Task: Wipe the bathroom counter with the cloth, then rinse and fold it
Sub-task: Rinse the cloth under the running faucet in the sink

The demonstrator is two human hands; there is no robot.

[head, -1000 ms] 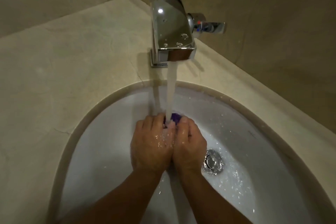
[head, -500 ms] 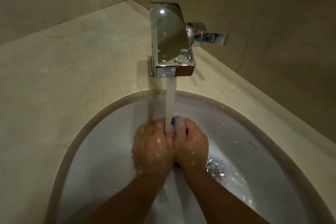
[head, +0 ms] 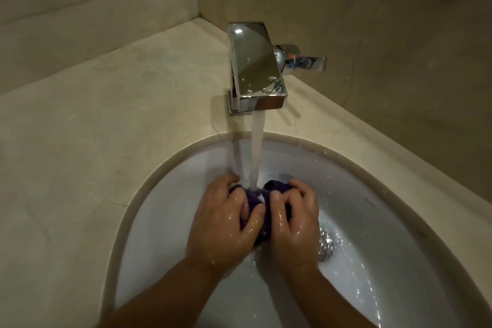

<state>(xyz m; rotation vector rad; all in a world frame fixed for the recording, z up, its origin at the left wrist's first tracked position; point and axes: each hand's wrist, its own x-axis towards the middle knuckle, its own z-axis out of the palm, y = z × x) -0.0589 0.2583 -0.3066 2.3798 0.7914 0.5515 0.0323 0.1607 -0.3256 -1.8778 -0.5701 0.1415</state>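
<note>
Both grips are down in the sink (head: 372,221), low over the white bowl and under the tap (head: 257,66).

Left grip (head: 222,224): fingers curled round the left side of the cloth (head: 275,186), thumb laid across its top.
Right grip (head: 292,221): fingers curled round the right side, knuckles up.

The two grips sit close together with the cloth bunched between them. Only a dark purple wad shows, in the gap and at the far edge past my fingertips. The rest of the cloth is hidden in my palms.

Water (head: 257,152) falls in one steady stream from the spout and lands on the cloth, right at the gap between the grips. Both are wet and shiny. Water sheets down the bowl below my wrists.

The chrome drain (head: 327,246) lies just right of the right grip, partly hidden by it, with water glinting round it.

The tap is square chrome, beaded with drops, and stands on the surface (head: 106,128) behind the sink. Its lever (head: 306,61) points right and carries red and blue marks. The surface is beige stone, with drops on the sink rim right of the stream.
</note>
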